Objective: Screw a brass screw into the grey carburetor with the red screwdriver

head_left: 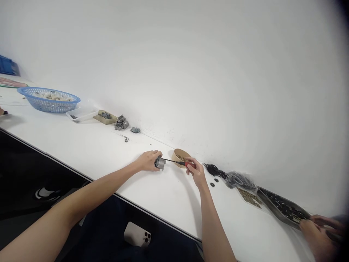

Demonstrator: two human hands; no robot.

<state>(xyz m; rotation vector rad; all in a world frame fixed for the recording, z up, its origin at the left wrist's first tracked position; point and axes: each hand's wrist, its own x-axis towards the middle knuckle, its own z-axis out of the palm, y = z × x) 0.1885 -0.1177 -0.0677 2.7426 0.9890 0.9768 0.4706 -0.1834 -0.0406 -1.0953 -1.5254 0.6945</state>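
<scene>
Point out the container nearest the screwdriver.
The round tan bowl behind the screwdriver; the rest, such as the blue basket and dark tray, sit farther off.

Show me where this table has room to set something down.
Bare patches: between the scissors and left forearm, between the metal part and the front edge of the table, and between the right forearm and dark tray. Crowded along the wall: basket to metal pieces, and cords to that tray.
</scene>
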